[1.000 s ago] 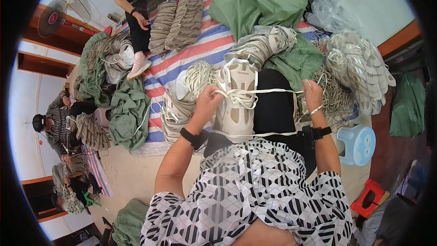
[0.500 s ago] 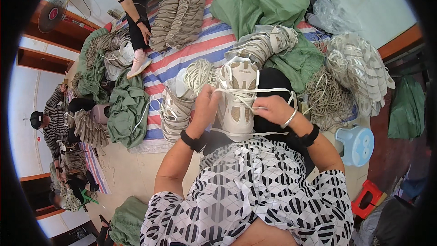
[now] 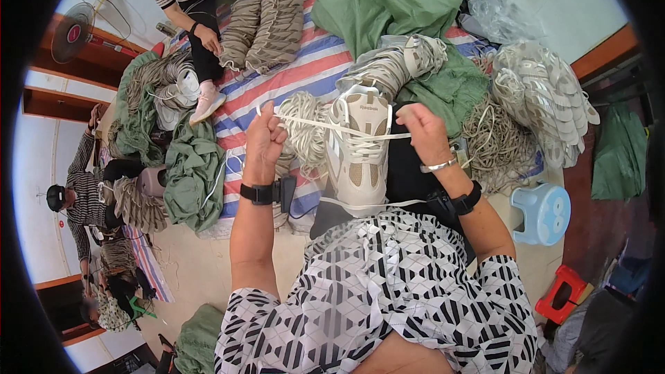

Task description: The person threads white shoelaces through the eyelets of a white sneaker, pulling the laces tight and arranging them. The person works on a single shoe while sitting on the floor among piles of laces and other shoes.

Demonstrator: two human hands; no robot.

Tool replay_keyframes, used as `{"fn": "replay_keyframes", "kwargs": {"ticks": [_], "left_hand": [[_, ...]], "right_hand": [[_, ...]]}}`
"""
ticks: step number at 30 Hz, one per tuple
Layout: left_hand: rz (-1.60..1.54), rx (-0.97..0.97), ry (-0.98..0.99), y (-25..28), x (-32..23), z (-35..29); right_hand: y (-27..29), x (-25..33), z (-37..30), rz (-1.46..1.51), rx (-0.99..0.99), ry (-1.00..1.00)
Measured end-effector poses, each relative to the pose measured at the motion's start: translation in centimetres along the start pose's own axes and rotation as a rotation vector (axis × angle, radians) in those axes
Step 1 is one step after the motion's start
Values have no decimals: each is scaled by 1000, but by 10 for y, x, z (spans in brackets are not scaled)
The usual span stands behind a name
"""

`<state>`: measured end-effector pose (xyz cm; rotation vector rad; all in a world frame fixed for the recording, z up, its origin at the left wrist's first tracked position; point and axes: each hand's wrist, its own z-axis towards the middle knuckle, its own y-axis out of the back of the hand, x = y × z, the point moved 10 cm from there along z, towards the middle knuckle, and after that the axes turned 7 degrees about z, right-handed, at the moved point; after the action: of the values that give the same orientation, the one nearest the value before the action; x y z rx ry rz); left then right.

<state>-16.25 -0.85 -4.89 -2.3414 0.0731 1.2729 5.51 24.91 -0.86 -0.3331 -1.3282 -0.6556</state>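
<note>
A beige and white shoe upper (image 3: 361, 170) lies in my lap with its toe toward me. Cream shoelace (image 3: 315, 124) crosses the eyelets in several rows. To the left of the upper, my left hand (image 3: 265, 137) is closed on one length of lace, pulled out sideways. My right hand (image 3: 424, 131) is closed on another length just right of the upper. Both lengths look taut. A further strand runs across the toe end. Beside my left hand sits a loose bundle of pale laces (image 3: 305, 125).
Stacked shoe uppers (image 3: 544, 107) and a heap of laces (image 3: 495, 142) lie to the right. Green sacks (image 3: 391, 3) cover the far striped sheet (image 3: 263, 100). A blue stool (image 3: 540, 215) stands at right. Other people work at the far left and left.
My hands have moved apart, the left one outward and up, the right one slightly up and outward. The lace between them has drawn tight across the upper.
</note>
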Motion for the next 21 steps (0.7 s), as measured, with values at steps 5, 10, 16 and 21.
{"fn": "replay_keyframes", "kwargs": {"ticks": [5,10,16,21], "left_hand": [[59,41,6,12,-11,-18],[82,-45,67,30,18,-22],[163,82,22,-7,7,-25],[173,158,0,-33,11,-29]], "right_hand": [[-7,5,-30,-207,367,-115],[59,-41,-34,39,-104,-471],[-23,48,-31,-321,269,255],[-62,31,-30,-569,457,370]]}}
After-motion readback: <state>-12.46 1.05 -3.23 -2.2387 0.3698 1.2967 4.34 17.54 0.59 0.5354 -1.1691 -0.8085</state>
